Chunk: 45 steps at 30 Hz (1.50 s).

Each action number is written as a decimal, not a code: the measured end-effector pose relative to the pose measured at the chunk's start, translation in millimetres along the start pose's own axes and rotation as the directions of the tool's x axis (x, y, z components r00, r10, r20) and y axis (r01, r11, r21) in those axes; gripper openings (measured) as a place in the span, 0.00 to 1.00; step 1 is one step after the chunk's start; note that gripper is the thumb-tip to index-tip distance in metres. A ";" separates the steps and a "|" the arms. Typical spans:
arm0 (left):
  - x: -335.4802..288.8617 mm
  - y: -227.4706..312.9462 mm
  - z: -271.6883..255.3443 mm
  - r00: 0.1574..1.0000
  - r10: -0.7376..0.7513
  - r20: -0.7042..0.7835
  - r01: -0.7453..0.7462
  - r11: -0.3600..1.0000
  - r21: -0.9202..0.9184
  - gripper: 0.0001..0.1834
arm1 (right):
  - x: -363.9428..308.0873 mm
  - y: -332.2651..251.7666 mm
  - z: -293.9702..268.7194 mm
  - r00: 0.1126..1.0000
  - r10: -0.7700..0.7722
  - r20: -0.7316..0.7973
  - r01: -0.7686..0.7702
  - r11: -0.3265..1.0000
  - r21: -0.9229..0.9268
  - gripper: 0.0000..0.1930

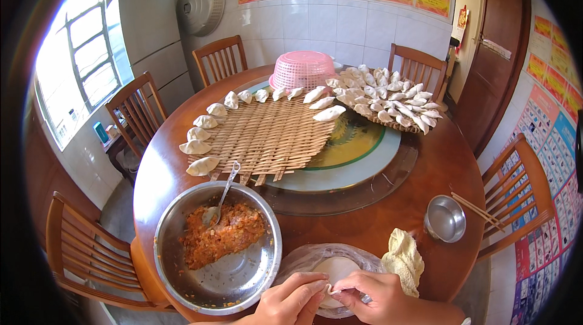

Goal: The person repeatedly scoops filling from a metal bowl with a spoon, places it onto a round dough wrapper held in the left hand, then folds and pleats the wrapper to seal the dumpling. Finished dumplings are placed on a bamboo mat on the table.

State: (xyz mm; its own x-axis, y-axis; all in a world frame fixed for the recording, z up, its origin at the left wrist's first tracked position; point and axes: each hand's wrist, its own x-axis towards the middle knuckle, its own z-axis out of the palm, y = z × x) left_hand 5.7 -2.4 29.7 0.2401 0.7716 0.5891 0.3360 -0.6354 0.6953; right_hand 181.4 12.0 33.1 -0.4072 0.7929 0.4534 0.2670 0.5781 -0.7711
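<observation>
At the table's near edge my left hand (290, 299) and my right hand (371, 296) meet, their fingertips pinching a white dumpling (330, 290). Only a small folded dough edge shows between the fingers; the rest is hidden. Just behind them, round dumpling wrappers (337, 268) lie in a clear plastic bag (297, 259). Left of the hands stands a steel basin (271, 228) holding orange-red minced filling (228, 237), with a metal spoon (211, 216) resting in it. A crumpled yellowish cloth (404, 259) lies beside my right hand.
Several dumplings (205, 121) line the rim of a woven tray (261, 137) on the glass turntable (358, 170). Another tray at the back right is heaped with dumplings (388, 94), near a pink basket (303, 70). A metal bowl (445, 219) and chopsticks (477, 209) sit at right. Wooden chairs (516, 185) surround the table.
</observation>
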 end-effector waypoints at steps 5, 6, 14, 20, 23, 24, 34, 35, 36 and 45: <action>0.1 -2.1 1.1 0.999 0.001 0.036 -0.001 1.000 -0.014 0.10 | 3.9 0.7 1.8 0.997 0.070 -0.030 -0.071 0.996 -0.045 0.07; -0.3 -2.6 1.4 0.999 -0.010 0.041 0.011 1.000 -0.018 0.10 | 5.6 1.2 3.0 0.997 0.056 -0.062 -0.059 0.997 -0.052 0.07; -3.9 0.6 5.8 0.983 -0.159 0.089 0.169 0.978 -0.120 0.09 | 4.6 5.2 -0.9 0.964 -0.264 -0.032 0.249 0.938 -0.241 0.05; -3.7 3.1 6.4 0.979 -0.183 0.086 0.194 0.970 -0.146 0.09 | 4.5 4.0 0.9 0.978 -0.195 -0.069 0.178 0.964 -0.198 0.05; -2.5 1.1 3.8 0.973 -0.214 0.083 0.225 0.963 -0.151 0.10 | 2.8 -0.8 0.2 0.990 0.137 0.016 -0.138 0.988 0.072 0.13; -1.9 0.7 3.8 0.983 -0.178 0.047 0.183 0.969 -0.165 0.10 | 1.9 -2.7 0.1 0.959 0.273 0.079 -0.283 0.942 0.180 0.16; -0.3 10.7 -7.0 0.965 -0.261 0.017 0.262 0.958 -0.114 0.05 | 7.3 -2.5 -12.6 0.943 0.260 0.205 -0.328 0.822 0.465 0.21; 0.9 8.6 -8.5 0.962 -0.252 0.101 0.262 0.961 -0.093 0.03 | 6.5 -2.8 -14.6 0.925 0.299 0.233 -0.378 0.774 0.507 0.20; 1.5 6.4 -9.1 0.952 -0.243 0.185 0.260 0.963 -0.073 0.04 | 6.1 -2.4 -16.3 0.904 0.336 0.264 -0.427 0.721 0.545 0.20; -4.7 1.6 2.8 0.988 -0.092 0.122 0.111 0.980 -0.162 0.05 | 2.8 4.1 -8.7 0.877 0.224 0.426 -0.434 0.751 0.497 0.25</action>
State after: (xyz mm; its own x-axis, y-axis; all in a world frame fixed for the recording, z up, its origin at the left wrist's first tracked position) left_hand 7.7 -7.0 26.9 0.3175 0.8246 0.4681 0.2084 -0.5423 0.8139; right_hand 189.0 18.4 35.1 -0.6689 0.7426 0.0343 -0.0573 -0.0055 -0.9983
